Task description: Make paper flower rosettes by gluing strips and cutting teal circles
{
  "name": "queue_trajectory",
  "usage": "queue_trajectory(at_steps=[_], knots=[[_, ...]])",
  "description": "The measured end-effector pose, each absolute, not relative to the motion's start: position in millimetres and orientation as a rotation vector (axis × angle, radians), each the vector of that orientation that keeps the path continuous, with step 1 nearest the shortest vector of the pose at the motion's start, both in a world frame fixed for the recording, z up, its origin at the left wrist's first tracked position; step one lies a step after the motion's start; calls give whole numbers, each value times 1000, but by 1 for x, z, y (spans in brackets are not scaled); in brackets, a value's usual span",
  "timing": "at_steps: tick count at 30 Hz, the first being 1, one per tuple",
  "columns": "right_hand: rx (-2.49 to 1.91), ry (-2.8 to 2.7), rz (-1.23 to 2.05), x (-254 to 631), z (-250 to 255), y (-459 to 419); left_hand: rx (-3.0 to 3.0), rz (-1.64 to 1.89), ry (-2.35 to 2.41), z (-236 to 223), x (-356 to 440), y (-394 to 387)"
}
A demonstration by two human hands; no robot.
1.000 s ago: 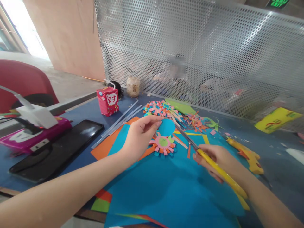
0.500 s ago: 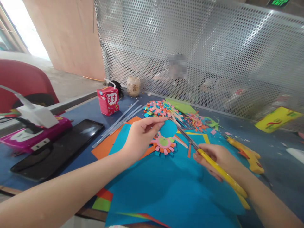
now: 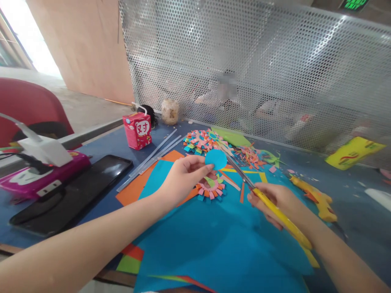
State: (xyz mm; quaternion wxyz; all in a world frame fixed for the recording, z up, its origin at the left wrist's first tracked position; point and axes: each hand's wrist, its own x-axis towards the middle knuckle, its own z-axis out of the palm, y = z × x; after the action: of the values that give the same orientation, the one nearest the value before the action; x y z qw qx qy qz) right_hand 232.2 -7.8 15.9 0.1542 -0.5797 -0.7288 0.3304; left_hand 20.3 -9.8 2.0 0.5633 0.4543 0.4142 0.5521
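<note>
A blue paper circle [image 3: 216, 159] is pinched at its left edge between the thumb and fingers of my left hand [image 3: 186, 175]. My right hand [image 3: 271, 199] grips a pair of scissors [image 3: 269, 208] with yellow handles, whose metal blades reach up close to the circle's right side. Below the circle lies a fringed paper flower [image 3: 213, 189] in pink, orange and blue, its upper part hidden by my left hand and the circle. Blue paper sheets [image 3: 207, 240] spread under both hands, with orange paper [image 3: 134, 183] showing at the left.
Fringed paper flowers [image 3: 200, 140] and paper scraps [image 3: 252, 156] are piled behind my hands. A yellow glue gun [image 3: 314, 197] lies right, glue sticks [image 3: 149, 160] left. A red drink carton [image 3: 137, 130], a phone [image 3: 73, 195], a power strip [image 3: 45, 179] and a jar [image 3: 170, 112] stand around.
My left hand's hold on the blue circle has shifted: the thumb now lies over its lower left edge and the circle sits slightly higher. The scissors stay almost where they were.
</note>
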Motion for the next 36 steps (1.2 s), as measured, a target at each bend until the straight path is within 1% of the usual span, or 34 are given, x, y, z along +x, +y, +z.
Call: queue_trajectory(at_steps=[15,25,32,36], knots=[[-1631,-2131,951,231,17,-9,946,1279,908,2,20,-10],[-1643,-2098,967,232,18,-8,991,1249,883,1,20,-10],[-1691,-2083,967,235,19,-8,962,1345,983,3,19,-8],[-1701,-2080,952,235,19,-8,1039,1468,1005,0,15,-4]])
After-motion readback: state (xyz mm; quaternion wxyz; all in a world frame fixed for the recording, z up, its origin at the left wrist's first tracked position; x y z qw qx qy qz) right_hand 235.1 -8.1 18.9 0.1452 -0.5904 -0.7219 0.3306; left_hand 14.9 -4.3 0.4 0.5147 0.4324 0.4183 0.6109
